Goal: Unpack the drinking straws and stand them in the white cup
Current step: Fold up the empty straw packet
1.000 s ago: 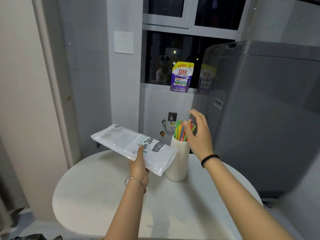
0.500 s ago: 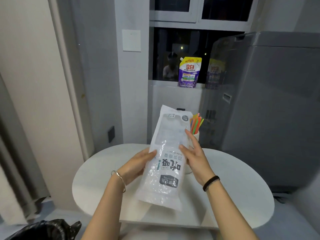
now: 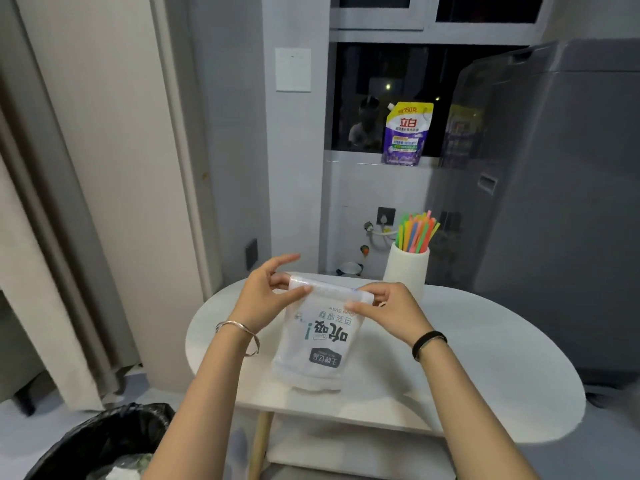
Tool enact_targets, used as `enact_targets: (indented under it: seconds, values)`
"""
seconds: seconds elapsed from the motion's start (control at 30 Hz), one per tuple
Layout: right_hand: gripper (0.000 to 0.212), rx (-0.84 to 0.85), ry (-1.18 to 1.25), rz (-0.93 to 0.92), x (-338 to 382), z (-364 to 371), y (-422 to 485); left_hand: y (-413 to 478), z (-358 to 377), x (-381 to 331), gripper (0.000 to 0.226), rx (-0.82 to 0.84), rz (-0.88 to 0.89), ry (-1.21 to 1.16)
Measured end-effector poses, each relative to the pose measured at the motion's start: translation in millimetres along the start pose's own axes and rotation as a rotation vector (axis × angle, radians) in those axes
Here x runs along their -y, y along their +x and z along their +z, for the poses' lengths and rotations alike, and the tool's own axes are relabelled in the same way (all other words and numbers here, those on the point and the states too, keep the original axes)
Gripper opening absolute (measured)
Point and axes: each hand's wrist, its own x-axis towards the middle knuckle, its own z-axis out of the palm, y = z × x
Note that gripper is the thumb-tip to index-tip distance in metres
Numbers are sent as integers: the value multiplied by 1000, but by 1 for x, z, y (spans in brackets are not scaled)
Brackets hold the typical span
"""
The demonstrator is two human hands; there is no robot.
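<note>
Straws (image 3: pixel 416 231) standing in the white cup (image 3: pixel 406 271) beyond our right fingers (image 3: pixel 363 308), empty plastic bag (image 3: pixel 320 336) pinched at its folded top by our left hand (image 3: pixel 265 292) and right hand (image 3: pixel 391 311), above the surface (image 3: pixel 485 358)

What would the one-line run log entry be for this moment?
straws in white cup | left hand, right hand folding empty bag over table | bin below

Single head cam, wide-angle, looking forward and down across the tabletop (image 3: pixel 485 358) toward the window wall; both forearms enter from the bottom edge, close to the lens (no second view, nothing shared).
</note>
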Motion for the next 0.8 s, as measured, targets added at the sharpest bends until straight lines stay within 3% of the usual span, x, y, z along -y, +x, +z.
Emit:
enact_targets:
  seconds: [0.13, 0.27, 0.4, 0.47, 0.67, 0.8]
  values:
    - [6, -77, 81, -32, 5, 10, 5, -7, -23, 11, 41, 16, -32, 253]
    - [10, -27, 219, 14, 15, 31, 7, -19, -52, 20, 56, 204, -212, 146]
    - [20, 46, 292, 44, 18, 66, 9, -35, -80, 28, 26, 253, -263, 75]
    - [12, 52, 306, 61, 18, 87, 10, -45, -97, 41, 19, 169, -298, 109]
    - [34, 148, 239, 135, 17, 142, 10, -91, -164, 114, 30, -378, -505, 79]
    - [39, 213, 160, 163, 11, 173, 12, -133, -199, 173, 34, -595, -736, 159]
